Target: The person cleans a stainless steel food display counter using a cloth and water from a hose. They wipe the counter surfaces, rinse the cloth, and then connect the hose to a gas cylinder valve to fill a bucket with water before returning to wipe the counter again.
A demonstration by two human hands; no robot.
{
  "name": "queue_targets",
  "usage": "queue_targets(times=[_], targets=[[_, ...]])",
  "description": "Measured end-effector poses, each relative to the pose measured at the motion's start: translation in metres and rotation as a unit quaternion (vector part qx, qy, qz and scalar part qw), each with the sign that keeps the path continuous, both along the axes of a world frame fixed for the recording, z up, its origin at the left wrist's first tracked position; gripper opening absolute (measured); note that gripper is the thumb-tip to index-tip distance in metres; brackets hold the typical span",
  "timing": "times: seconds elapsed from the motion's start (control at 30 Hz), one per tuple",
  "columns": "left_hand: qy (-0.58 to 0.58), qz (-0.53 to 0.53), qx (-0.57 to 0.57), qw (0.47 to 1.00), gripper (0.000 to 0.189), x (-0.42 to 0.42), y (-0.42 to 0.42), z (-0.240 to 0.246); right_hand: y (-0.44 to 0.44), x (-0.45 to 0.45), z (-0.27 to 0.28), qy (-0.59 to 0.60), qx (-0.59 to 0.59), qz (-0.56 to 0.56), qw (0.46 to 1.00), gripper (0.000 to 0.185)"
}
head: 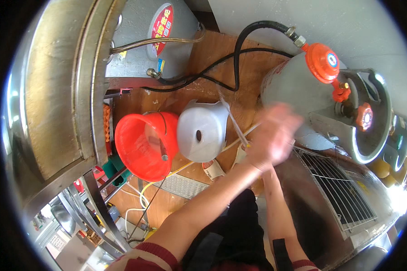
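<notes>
My left hand [274, 132] reaches across to the right and is blurred by motion, in front of a grey gas cylinder [285, 84]. My right forearm [279, 203] comes up beneath it; the right hand is mostly hidden behind the left. A thin translucent strip [235, 122] runs up and left from the hands; what it is and which hand holds it cannot be told. Left of the hands stands a light grey plastic stool [203, 135] with an oval hole in its seat. Touching it is a red bucket [132, 149] with a stick-like thing [163, 150] inside.
An orange regulator [322, 62] and a black hose [239, 54] are fitted to the cylinder. A steel appliance [64, 84] edges the left. At right lies a wire grate [335, 186] on a metal surface. A yellow hose [181, 167] crosses the wooden floor near my sandal [213, 170].
</notes>
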State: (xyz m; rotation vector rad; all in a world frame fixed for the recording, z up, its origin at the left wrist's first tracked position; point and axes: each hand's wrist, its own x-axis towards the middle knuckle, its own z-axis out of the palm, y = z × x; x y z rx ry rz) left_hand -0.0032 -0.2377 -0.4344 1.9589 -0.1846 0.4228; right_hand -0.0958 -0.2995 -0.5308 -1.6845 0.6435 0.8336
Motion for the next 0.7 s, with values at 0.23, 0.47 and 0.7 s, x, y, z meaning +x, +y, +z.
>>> queue_targets(times=[0.23, 0.47, 0.7], targets=[[0.438, 0.163, 0.349, 0.812, 0.055, -0.049, 0.114, -0.199, 0.046, -0.057, 0.062, 0.124, 0.123, 0.061, 0.983, 0.014], [0.395, -0.083, 0.525, 0.749, 0.036, -0.078, 0.125, -0.231, 0.066, -0.070, 0.062, 0.137, 0.135, 0.006, 0.981, 0.023], [0.328, -0.061, 0.455, 0.826, 0.051, -0.095, 0.144, -0.222, 0.068, -0.063, 0.019, 0.180, 0.199, -0.106, 0.957, 0.026]])
